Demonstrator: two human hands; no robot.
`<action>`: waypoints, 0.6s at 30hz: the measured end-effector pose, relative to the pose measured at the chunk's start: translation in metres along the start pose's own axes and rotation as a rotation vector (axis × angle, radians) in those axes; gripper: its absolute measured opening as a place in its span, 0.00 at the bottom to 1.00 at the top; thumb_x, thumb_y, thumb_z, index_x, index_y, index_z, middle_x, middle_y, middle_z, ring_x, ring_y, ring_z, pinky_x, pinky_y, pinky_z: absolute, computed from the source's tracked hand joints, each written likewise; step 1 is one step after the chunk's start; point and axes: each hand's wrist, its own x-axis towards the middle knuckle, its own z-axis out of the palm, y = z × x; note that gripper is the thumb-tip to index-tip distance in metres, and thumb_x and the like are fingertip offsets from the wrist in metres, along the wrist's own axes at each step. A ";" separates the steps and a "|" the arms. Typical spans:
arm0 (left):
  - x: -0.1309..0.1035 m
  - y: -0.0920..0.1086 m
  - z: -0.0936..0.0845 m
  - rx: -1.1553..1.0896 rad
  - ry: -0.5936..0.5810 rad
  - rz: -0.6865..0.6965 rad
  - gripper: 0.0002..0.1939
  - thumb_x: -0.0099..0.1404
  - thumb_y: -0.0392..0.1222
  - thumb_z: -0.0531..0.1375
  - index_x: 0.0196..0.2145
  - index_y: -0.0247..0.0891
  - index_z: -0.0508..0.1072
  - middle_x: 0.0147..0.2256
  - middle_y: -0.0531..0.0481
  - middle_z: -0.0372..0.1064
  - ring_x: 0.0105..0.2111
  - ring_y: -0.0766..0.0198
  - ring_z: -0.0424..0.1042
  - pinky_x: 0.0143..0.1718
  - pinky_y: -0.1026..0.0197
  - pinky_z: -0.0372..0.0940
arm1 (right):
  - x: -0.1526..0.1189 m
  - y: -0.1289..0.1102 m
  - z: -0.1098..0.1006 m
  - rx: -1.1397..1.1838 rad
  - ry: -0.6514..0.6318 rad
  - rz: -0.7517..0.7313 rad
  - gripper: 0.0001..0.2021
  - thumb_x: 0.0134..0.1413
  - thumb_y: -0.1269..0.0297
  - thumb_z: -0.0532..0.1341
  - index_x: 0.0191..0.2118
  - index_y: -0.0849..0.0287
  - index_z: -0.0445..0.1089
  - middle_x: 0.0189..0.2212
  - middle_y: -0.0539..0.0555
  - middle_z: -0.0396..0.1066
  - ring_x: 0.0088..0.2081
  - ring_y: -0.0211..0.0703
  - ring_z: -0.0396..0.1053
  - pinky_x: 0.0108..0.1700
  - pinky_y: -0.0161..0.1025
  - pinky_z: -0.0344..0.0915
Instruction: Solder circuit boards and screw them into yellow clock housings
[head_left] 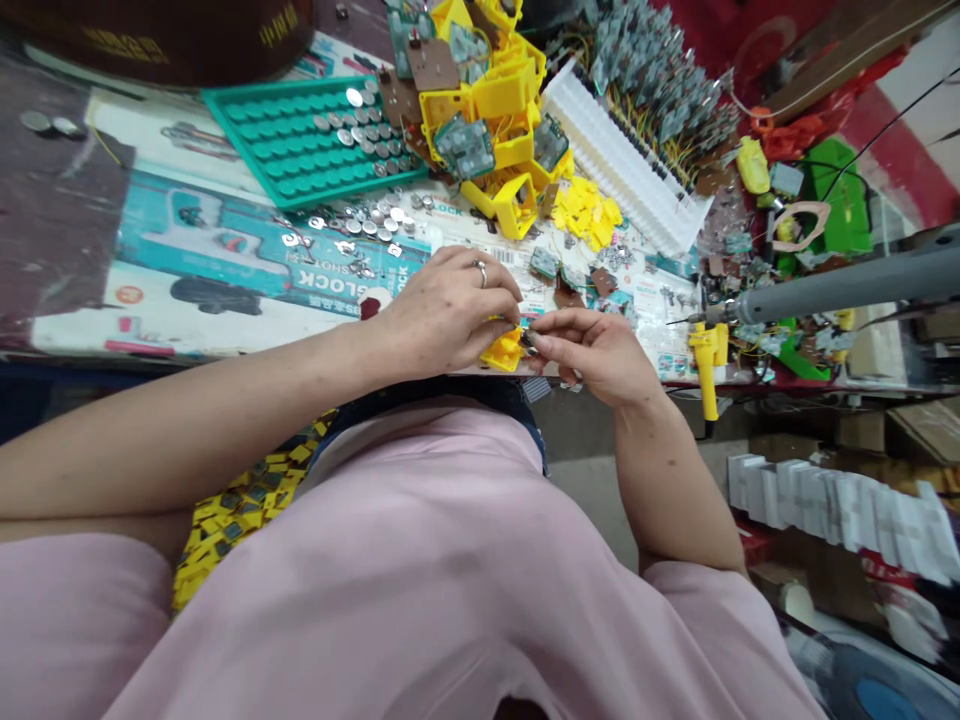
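Observation:
My left hand [450,308], with a ring on one finger, is closed around a small yellow plastic case [504,352] at the table's front edge. My right hand [596,350] is beside it, thumb and forefinger pinched at the case's right side on a small dark part [527,340], too small to name. My fingers hide much of the case. Just beyond my hands lie small circuit boards [568,275] and brown pieces. Silver button cells [386,225] are scattered beyond my left hand.
A green tray [262,150] holds several button cells. Yellow cases [510,100] with boards are heaped at the back. A white ridged rack [622,155] stands near many wired boards [660,80]. Yellow flat pieces [586,212] lie in front. At right are a grey rod-like tool [847,285] and a yellow-handled tool [706,375].

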 end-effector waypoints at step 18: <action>-0.011 -0.002 0.002 0.136 -0.013 -0.013 0.14 0.70 0.42 0.52 0.39 0.39 0.77 0.47 0.47 0.74 0.52 0.53 0.70 0.50 0.49 0.66 | 0.004 -0.011 0.011 -1.095 0.156 -0.520 0.05 0.57 0.67 0.64 0.38 0.54 0.78 0.39 0.54 0.75 0.41 0.44 0.72 0.42 0.40 0.63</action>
